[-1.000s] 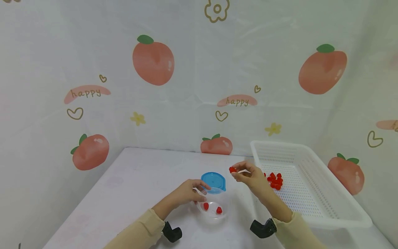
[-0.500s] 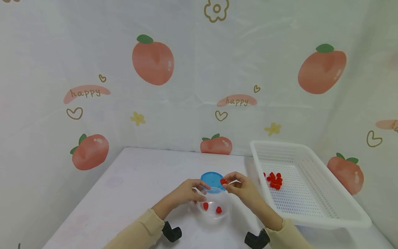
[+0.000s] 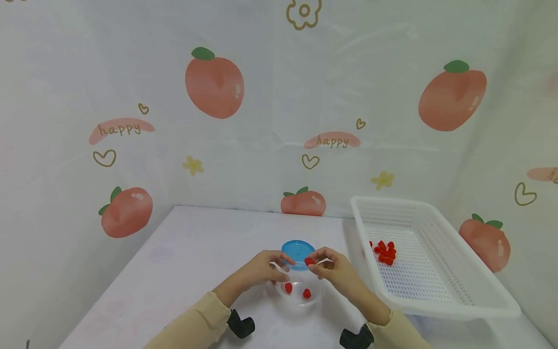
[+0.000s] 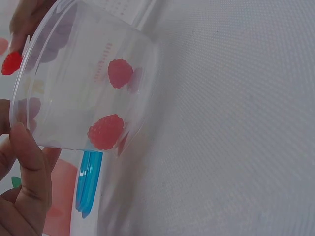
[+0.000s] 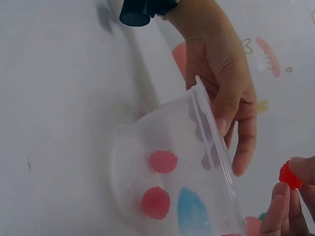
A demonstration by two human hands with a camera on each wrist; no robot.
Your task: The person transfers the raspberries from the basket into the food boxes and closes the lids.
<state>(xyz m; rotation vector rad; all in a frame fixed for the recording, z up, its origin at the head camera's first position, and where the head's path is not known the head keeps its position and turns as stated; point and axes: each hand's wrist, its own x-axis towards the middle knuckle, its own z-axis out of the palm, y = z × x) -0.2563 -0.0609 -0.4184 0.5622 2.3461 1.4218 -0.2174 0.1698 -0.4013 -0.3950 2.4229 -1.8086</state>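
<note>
A clear round plastic tub [image 3: 316,290] stands on the table with two raspberries [image 4: 106,132] lying apart on its bottom. My left hand [image 3: 265,269] grips the tub's left rim, thumb outside and fingers over the edge, though the tub's far side partly hides them. Just over the right part of the rim, my right hand [image 3: 339,275] pinches another red raspberry [image 5: 288,175] between thumb and fingertips. Behind the tub lies a round blue lid [image 3: 297,250].
On the right stands a white perforated plastic basket [image 3: 440,310], its near wall close to my right forearm. Several more raspberries [image 3: 384,253] sit in its left part. A white cloth wall [image 3: 257,160] printed with fruit rises behind the table.
My right hand has carried its raspberry left and down, from beside the basket to above the tub's rim. The left hand and the tub have stayed put.
</note>
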